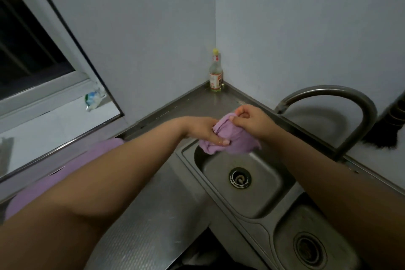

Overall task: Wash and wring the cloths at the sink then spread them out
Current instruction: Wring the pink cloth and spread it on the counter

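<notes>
A bunched purple cloth [236,140] hangs over the far edge of the left basin of the steel sink [219,169]. My left hand [203,129] grips the cloth's left end, thumb across the front. My right hand [252,120] grips its upper right end with fingers curled round the fabric. A second purple cloth [72,169] lies spread flat on the counter at the left, partly hidden behind my left forearm. The curved tap [341,98] arches above the sink at the right, with no water visible.
A glass bottle with a yellow cap [215,72] stands in the counter's far corner. A second basin [311,245] lies at lower right. A dark brush [385,138] leans by the right wall. A window [28,50] and a crumpled packet [94,98] are at the left.
</notes>
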`<state>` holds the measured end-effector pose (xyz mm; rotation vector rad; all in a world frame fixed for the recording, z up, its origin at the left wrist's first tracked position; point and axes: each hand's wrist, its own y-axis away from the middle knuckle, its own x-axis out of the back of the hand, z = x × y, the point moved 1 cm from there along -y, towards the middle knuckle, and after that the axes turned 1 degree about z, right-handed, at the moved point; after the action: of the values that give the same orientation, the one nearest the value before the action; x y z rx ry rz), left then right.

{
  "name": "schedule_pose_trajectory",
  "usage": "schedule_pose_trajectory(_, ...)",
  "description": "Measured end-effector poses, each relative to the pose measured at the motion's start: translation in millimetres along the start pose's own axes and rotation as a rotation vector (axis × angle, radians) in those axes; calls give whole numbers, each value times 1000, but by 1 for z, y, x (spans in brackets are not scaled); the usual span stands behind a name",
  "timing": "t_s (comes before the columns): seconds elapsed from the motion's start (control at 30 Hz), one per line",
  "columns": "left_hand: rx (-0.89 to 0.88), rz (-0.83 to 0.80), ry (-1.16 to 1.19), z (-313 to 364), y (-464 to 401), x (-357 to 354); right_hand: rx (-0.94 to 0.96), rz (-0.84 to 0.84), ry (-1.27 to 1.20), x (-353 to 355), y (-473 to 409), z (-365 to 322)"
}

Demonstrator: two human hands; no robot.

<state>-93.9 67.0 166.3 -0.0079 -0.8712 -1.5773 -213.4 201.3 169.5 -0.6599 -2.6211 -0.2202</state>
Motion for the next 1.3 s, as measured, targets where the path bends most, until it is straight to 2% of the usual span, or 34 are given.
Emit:
schedule_pose_trajectory(0.13, -32, 416, 227, -25, 35, 20, 97, 0, -87, -21, -13, -33)
schedule_pose_trajectory(0.23, -102, 615, 435, -43, 66, 32, 122, -47, 91, -44, -30, -55)
schedule_pose_trajectory(0.37, -153, 819, 556, -65, 114, 47, 99, -259, 241, -76, -46, -93)
schedule_pose_trajectory(0.5, -182, 828, 539, -87, 163, 62, 209, -380, 278, -110, -61, -125)
schedule_pose_trajectory(0.6, -168, 837, 449, -100, 193, 76, 261, -409, 96, -137, -67, -147)
schedule_pose_trajectory(0.67, -156, 831, 441, -107, 212, 84, 275, -380, -5, -155, -72, -161)
schedule_pose_trajectory(0.73, -135, 865, 439, -117, 227, 90, 333, -359, 61, -170, -77, -176)
schedule_pose_trajectory(0.83, -33, 963, 253, -140, 247, 93, 487, -281, 223, -189, -81, -197)
schedule_pose_trajectory(0.93, 49, 958, 204, -170, 257, 81, 576, -224, 163, -206, -78, -216)
schedule_pose_trajectory(1.1, 133, 908, 359, -228, 268, 48, 349, -200, -240, -229, -83, -215)
schedule_pose_trajectory(1.3, 331, 947, 260, -279, 296, 29, 292, -175, -361, -240, -95, -199)
